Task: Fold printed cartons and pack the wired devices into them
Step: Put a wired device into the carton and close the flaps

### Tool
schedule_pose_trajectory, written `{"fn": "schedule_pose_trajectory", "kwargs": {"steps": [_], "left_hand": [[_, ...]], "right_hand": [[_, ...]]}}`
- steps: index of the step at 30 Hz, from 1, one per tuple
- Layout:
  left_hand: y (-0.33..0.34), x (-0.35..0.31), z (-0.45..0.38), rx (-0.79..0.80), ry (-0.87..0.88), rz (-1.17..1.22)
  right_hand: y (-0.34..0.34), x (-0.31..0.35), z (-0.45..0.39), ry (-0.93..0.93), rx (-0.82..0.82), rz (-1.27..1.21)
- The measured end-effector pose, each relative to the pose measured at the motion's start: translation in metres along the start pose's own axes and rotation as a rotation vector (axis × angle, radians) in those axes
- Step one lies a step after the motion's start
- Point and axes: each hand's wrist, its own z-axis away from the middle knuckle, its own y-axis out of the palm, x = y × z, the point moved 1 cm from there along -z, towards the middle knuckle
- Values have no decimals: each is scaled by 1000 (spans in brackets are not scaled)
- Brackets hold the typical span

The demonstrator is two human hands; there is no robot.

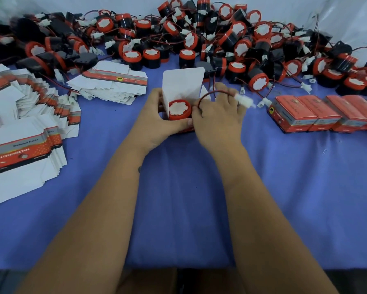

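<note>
- Carton [183,85], white card inside and red print outside, stands open at mid-surface, its tall rounded flap upright toward the far edge.
- Wired device [179,109], a round red plastic cap with a white scalloped face, sits in the carton's mouth.
- Left hand [157,117] grips the carton's left side, thumb curled under the device's near rim.
- Right hand [218,115] pinches the thin red-and-black wire [210,94] beside the device; the wire loops over its fingers to a white plastic connector [243,100].
- Surface [178,198] wears a smooth blue-violet cloth.
- Flat cartons [25,132], white with red-and-grey bands, fan out in slanting stacks along the left edge; a smaller stack [112,85] lies nearer the far edge.
- Loose devices [199,39], black cylinders with red caps and tangled wires, are heaped along the far edge.
- Closed red boxes [318,115] sit in a touching row by the right edge.
</note>
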Motion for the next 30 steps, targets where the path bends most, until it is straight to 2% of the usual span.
{"fn": "schedule_pose_trajectory", "kwargs": {"steps": [2, 4, 6, 8, 10, 13, 16, 18, 20, 23, 27, 30], "left_hand": [[2, -2, 1, -9, -5, -10], [3, -1, 0, -34, -19, -23], [2, 0, -1, -66, -33, -21], [0, 0, -2, -94, -45, -19], [0, -2, -1, -108, -58, -13], [2, -6, 0, -117, -92, 9], [7, -6, -2, -124, -146, 4], [10, -6, -3, -120, -149, -29], [11, -7, -5, -115, -147, -39], [10, -6, -6, -90, -132, -31], [9, -6, -4, -88, -136, 4], [9, -6, -4, -88, -145, 16]], "right_hand": [[0, 0, 0, -19, 35, -8], [-3, 0, -3, 34, 45, -273], [-10, 0, -5, 100, -85, -629], [-21, 0, -3, 187, -236, -870], [-29, -3, -2, 251, -276, -1094], [-37, -7, 2, 211, -197, -1195], [-40, -3, 3, 75, 41, -1305], [-38, -2, 2, 92, 196, -1336], [-35, 2, 0, 121, 201, -1288], [-28, 4, -2, 105, 26, -1092], [-17, 1, -3, 121, -90, -874], [-16, 0, -4, 125, -188, -838]]}}
